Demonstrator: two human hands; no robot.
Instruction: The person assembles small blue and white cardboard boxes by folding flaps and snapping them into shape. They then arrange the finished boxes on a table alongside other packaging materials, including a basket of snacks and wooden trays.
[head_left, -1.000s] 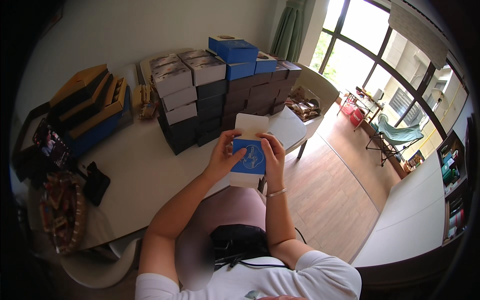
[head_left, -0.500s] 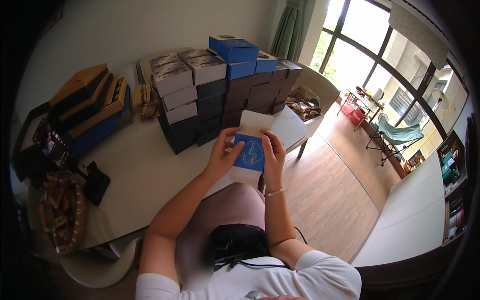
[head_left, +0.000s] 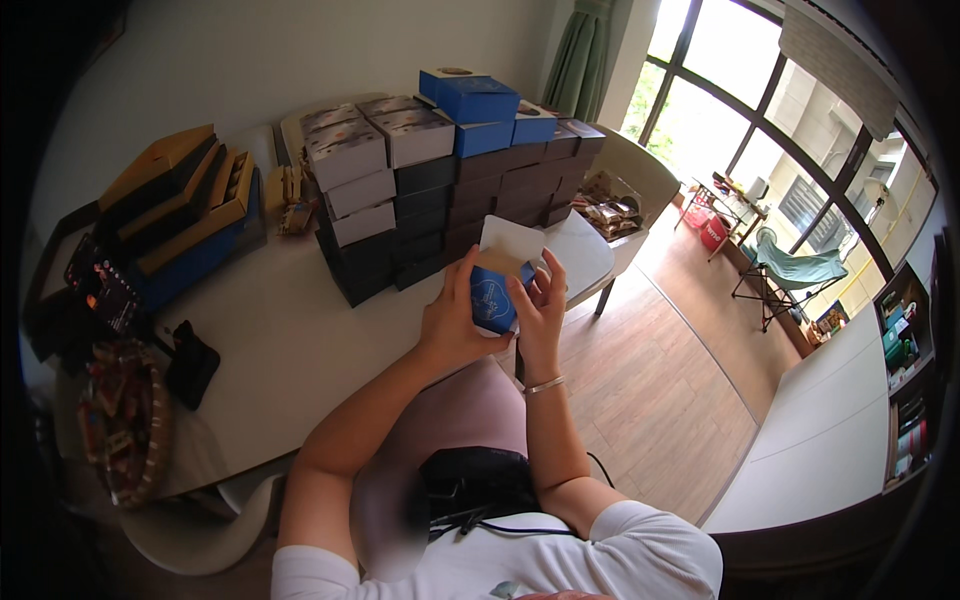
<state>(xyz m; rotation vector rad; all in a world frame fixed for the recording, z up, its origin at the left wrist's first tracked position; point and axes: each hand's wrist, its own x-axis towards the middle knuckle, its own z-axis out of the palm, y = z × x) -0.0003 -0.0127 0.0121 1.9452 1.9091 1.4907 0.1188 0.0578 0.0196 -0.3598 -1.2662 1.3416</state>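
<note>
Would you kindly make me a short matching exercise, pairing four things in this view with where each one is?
Things:
1. blue box
2. wicker basket
3. folding chair
4. green curtain

Places:
A. standing on the floor near the windows
B. between the left hand and the right hand
C. hanging behind the stacked boxes
D. at the left, near the black stand

Pairs: 1-B, 2-D, 3-A, 4-C

The box (head_left: 491, 301) looks like smooth card, the bracelet (head_left: 546, 384) shiny metal.
</note>
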